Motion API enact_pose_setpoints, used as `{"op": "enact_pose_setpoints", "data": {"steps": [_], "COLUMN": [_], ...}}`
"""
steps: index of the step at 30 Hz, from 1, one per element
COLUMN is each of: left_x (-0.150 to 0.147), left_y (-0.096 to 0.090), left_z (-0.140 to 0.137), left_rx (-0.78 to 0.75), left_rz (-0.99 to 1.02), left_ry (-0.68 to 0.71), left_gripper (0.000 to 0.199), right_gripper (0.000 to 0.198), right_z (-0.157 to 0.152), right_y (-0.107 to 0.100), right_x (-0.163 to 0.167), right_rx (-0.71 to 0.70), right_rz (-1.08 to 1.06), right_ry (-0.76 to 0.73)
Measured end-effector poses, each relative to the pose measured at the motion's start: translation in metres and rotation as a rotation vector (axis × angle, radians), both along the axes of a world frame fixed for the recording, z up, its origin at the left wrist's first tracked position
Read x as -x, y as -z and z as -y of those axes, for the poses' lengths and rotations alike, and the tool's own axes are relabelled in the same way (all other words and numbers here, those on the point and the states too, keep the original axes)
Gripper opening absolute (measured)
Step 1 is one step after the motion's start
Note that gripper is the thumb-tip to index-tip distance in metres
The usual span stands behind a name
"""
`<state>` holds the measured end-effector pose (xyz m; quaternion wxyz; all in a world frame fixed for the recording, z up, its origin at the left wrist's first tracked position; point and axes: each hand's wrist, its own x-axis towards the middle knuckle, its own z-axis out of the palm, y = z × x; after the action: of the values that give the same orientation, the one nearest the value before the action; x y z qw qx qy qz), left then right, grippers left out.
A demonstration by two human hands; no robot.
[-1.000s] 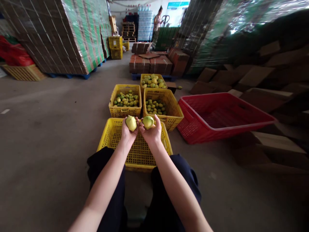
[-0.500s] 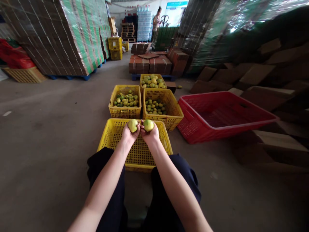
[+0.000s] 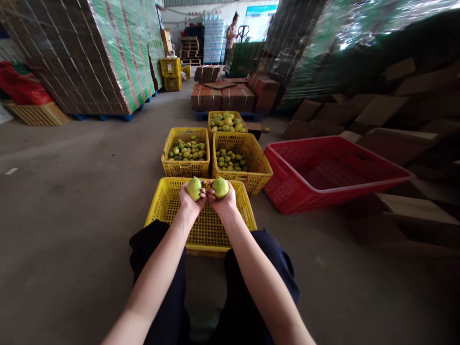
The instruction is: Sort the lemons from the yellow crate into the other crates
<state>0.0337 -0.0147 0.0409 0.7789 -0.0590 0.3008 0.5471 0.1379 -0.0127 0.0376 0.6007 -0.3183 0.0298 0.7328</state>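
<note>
Cradled in my left hand [image 3: 193, 203] is a yellow-green lemon [image 3: 194, 189], its pointed tip showing at the top. My right hand [image 3: 223, 203] is curled around another greenish lemon [image 3: 220, 187]. Both hands are side by side, fingertips almost touching, above the near yellow crate [image 3: 206, 232], whose slotted bottom shows bare. Just beyond it stand a left yellow crate [image 3: 187, 168] and a right yellow crate [image 3: 251, 179], each holding many small green-yellow lemons. Behind them a third yellow crate [image 3: 215, 115] is heaped with larger, yellower fruit.
A big red basket [image 3: 305, 197] stands on the right, with flattened cardboard [image 3: 417, 208] around it. Bundled cartons [image 3: 223, 98] lie on a blue pallet at the back. Wrapped stacks [image 3: 125, 57] rise on both sides. A person [image 3: 232, 33] stands far back.
Both lemons have turned in my hands, and the left one now shows its tip. My left hand has shifted slightly left. The crates have not moved.
</note>
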Motion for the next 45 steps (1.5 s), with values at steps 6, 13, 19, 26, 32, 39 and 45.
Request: {"op": "enact_pose_setpoints", "data": {"steps": [6, 13, 19, 26, 32, 39, 45], "left_x": [-0.001, -0.002, 0.000, -0.002, -0.003, 0.002, 0.005], "left_y": [-0.004, 0.001, 0.000, 0.003, 0.001, -0.001, -0.006], "left_z": [-0.001, -0.001, 0.000, -0.001, 0.000, 0.000, 0.012], "left_rx": [0.012, -0.047, -0.019, 0.004, -0.080, -0.153, -0.443], "left_rz": [-0.028, 0.010, -0.014, -0.065, -0.055, -0.028, -0.234], "left_ry": [-0.049, 0.003, -0.113, -0.001, -0.008, -0.022, 0.052], "left_gripper": [0.026, 0.034, 0.033, 0.033, 0.033, 0.021, 0.034], "right_gripper": [0.022, 0.033, 0.034, 0.028, 0.045, 0.049, 0.049], "right_z": [-0.002, -0.003, -0.004, 0.000, 0.000, 0.001, 0.012], "right_y": [0.001, 0.006, 0.008, 0.003, 0.005, 0.006, -0.008], "right_x": [0.004, 0.005, 0.004, 0.005, 0.003, 0.004, 0.004], "right_rx": [0.040, 0.017, 0.021, 0.077, 0.036, -0.033, -0.247], "right_rz": [0.089, 0.061, 0.021, 0.179, 0.098, 0.051, 0.136], "right_ry": [0.021, -0.010, 0.007, -0.010, -0.094, -0.044, 0.043]}}
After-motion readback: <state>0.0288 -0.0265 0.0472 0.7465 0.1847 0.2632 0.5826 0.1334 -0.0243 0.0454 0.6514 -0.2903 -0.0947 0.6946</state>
